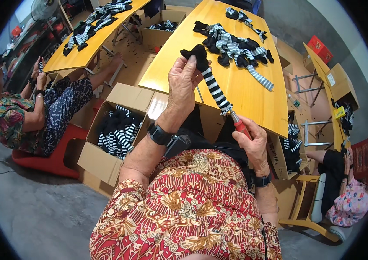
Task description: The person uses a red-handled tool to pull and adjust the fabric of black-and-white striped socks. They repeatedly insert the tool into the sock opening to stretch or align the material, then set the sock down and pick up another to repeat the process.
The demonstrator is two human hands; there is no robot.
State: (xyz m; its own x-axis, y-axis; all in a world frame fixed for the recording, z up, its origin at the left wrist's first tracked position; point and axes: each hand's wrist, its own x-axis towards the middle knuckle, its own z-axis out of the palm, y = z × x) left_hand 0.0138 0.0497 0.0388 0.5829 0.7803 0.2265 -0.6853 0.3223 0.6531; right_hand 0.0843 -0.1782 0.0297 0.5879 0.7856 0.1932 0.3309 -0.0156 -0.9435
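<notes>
My left hand [182, 82] pinches the black end of a knitted piece [215, 90] over the near edge of the table. Its long narrow part has black and white stripes and hangs slanting down to the right; whether it is a glove or a sock I cannot tell. My right hand [253, 141] is closed round a tool with a red handle [241, 126] and a short metal shaft. The shaft meets the striped lower end, where small loose threads show. The tool's tip is hidden there.
On the yellow table [166, 58] lies a pile of striped knit pieces [236, 45]. An open carton [101, 162] of them stands at my left, another carton [281, 158] at my right. One person [32, 108] sits at the left, another [348, 195] at the right.
</notes>
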